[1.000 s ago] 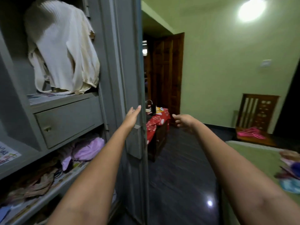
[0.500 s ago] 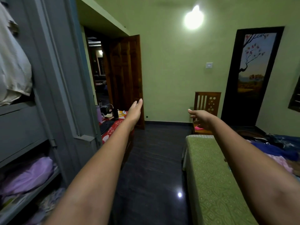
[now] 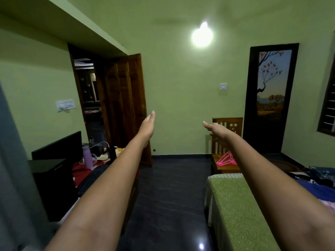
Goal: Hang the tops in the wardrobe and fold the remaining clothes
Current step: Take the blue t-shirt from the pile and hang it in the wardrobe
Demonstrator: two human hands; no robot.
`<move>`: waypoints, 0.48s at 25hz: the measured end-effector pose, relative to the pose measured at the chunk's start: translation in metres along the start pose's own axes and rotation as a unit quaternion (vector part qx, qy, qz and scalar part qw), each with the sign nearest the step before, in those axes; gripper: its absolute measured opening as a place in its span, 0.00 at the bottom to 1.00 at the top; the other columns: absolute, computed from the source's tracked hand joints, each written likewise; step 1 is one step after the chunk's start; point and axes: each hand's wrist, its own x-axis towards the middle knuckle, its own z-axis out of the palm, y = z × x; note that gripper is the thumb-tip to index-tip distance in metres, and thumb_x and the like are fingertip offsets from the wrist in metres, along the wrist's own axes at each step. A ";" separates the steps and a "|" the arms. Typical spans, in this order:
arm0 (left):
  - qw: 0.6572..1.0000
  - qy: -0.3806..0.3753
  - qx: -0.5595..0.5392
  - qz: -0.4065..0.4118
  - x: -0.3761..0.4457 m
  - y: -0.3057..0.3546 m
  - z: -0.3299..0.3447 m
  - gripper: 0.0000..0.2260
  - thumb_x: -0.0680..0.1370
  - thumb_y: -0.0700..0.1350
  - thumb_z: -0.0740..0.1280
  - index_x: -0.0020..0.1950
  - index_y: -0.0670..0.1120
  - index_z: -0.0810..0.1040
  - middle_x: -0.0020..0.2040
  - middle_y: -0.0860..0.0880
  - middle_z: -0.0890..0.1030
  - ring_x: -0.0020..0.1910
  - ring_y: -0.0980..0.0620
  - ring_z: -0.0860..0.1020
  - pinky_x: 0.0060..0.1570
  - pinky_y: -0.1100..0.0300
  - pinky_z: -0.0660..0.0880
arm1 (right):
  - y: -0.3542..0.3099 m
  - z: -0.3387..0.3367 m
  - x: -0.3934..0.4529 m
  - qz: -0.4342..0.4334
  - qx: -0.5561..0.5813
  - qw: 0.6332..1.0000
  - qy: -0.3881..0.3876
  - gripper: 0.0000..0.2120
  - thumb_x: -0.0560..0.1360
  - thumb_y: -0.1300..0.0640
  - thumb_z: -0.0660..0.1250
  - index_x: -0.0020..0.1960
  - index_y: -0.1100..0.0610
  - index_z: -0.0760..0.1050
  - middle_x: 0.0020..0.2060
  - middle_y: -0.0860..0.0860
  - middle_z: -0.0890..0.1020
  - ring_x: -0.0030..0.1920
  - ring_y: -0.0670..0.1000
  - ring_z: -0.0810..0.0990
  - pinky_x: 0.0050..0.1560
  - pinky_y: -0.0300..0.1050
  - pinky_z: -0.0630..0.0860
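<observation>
Both hands, left hand (image 3: 147, 124) and right hand (image 3: 216, 128), are empty and released; reaching for the hangers (image 3: 226, 159) may tangle them.

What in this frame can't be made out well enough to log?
All in the head view:
- Clothes on the bed: cut off by the right edge and partly behind the right arm; single garments cannot be told apart.
- Pink hangers on the chair: too tangled to count.
- Wardrobe: only a blurred grey strip at the left edge; inside hidden.
</observation>
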 end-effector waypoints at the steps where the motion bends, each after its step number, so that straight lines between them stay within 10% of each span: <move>1: 1.000 -0.008 0.001 0.002 0.023 -0.007 0.007 0.27 0.82 0.59 0.48 0.77 0.45 0.56 0.77 0.47 0.60 0.76 0.48 0.58 0.74 0.51 0.55 | 0.003 0.001 0.022 0.001 0.008 1.000 0.008 0.33 0.78 0.41 0.59 0.76 0.58 0.56 0.75 0.55 0.60 0.74 0.59 0.59 0.71 0.54 0.58; 12: 1.000 -0.012 -0.002 -0.027 0.271 -0.097 0.089 0.28 0.82 0.61 0.46 0.78 0.47 0.56 0.77 0.48 0.60 0.76 0.48 0.57 0.74 0.51 0.52 | 0.052 -0.032 0.296 0.053 -0.021 0.998 -0.005 0.38 0.77 0.38 0.60 0.78 0.57 0.51 0.76 0.57 0.56 0.75 0.61 0.56 0.73 0.57 0.55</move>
